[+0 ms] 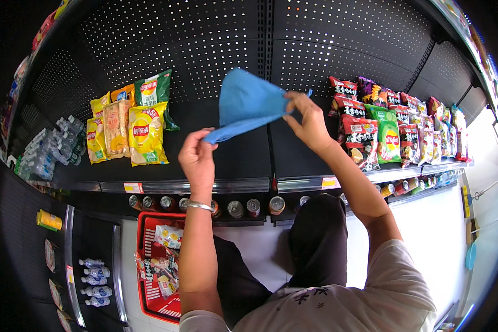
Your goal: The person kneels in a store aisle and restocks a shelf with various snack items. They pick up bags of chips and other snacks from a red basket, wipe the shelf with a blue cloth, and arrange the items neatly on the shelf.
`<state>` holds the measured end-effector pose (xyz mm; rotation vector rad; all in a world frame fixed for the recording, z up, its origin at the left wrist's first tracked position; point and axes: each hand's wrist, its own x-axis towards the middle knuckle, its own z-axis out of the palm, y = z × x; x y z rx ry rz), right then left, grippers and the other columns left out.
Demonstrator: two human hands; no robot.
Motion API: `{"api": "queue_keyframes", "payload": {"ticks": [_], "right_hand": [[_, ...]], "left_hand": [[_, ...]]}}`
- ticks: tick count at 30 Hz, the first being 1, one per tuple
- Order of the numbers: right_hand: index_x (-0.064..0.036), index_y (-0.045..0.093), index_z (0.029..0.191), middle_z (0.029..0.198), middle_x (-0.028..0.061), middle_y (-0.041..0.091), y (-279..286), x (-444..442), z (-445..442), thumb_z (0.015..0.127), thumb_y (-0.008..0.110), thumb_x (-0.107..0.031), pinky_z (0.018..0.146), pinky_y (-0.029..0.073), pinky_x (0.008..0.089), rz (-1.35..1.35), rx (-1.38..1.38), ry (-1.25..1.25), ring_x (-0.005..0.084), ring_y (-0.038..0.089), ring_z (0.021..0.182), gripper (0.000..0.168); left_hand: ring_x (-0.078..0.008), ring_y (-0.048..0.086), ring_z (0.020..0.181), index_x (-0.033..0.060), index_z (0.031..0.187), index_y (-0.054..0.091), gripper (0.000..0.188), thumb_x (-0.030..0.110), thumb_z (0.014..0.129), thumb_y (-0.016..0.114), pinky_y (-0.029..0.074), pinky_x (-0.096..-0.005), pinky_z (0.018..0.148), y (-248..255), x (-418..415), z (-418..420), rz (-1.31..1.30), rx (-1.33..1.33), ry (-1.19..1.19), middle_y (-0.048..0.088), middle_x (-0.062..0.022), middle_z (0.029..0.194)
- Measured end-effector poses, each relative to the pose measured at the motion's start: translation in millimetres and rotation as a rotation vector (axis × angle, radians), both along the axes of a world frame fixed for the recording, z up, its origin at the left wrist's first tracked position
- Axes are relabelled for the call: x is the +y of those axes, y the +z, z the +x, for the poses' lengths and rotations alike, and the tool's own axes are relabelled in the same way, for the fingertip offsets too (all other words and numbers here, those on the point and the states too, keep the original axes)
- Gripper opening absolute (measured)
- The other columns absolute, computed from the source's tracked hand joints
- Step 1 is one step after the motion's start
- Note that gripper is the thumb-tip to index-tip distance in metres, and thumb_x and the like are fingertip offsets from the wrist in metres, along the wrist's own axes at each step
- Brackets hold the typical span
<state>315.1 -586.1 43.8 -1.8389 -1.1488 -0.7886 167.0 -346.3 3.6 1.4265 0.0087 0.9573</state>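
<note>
A blue cloth [249, 99] is stretched between my two hands above a black shelf [249, 157]. My left hand [199, 155] pinches its lower left corner. Higher up and to the right, my right hand [307, 118] grips the other end between thumb and fingers, and a small tip of cloth shows past the knuckles. Left of the cloth stand yellow chip bags [147, 135] and a green bag [154, 89]. To the right are rows of snack bags, with a red and black bag [360, 141] and a green bag [384, 133] in front.
Drink cans [253, 206] line the shelf below. A red shopping basket [142, 286] holding snack packs is on the floor by my left forearm. Clear plastic bottles [45, 153] stand at the far left, and water bottles [96, 282] on a lower side shelf. A perforated back panel [216, 33] rises behind.
</note>
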Motion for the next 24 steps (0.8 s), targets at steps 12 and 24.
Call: {"api": "queue_keyframes", "payload": {"ticks": [12, 24], "right_hand": [[0.003, 0.062, 0.089, 0.073, 0.0113, 0.067, -23.5, -32.4, -5.5, 0.085, 0.066, 0.002, 0.052, 0.051, 0.0284, -0.059, 0.683, 0.019, 0.0162, 0.066, 0.057, 0.006], [0.003, 0.065, 0.099, 0.1, 0.0113, 0.07, 10.3, 31.5, 43.4, 0.084, 0.068, 0.004, 0.078, 0.057, 0.0292, 0.219, 0.421, 0.212, 0.0171, 0.069, 0.088, 0.016]], "left_hand": [[-0.005, 0.06, 0.086, -0.0024, 0.103, 0.069, 0.015, -0.001, 0.092, 0.06, 0.049, -0.0216, 0.08, -12.5, 0.8, 0.6, 0.137, 0.41, -0.019, 0.07, -0.0051, 0.104], [-0.0189, 0.055, 0.122, 0.0001, 0.099, 0.06, 0.012, -0.008, 0.091, 0.057, 0.047, -0.0284, 0.098, 1.1, 3.5, 8.6, 0.159, -0.105, 0.221, 0.05, -0.0154, 0.143]]}}
